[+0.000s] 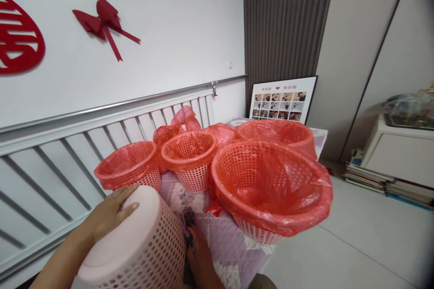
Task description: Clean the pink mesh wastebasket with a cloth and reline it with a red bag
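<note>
My left hand lies flat with fingers stretched over the solid bottom of a pale pink perforated basket, which is turned on its side at the lower left. My right hand is at the basket's open side, low in the view; its fingers are partly hidden behind the rim, near something dark I cannot make out. Ahead stand several pink baskets lined with red plastic bags: a small one on the left, one in the middle, a large near one and another behind it.
The baskets rest on a surface covered by a lilac patterned cloth. A white slatted railing runs along the left. A framed photo collage leans against the wall. Stacked books and a white cabinet sit at right on a tiled floor.
</note>
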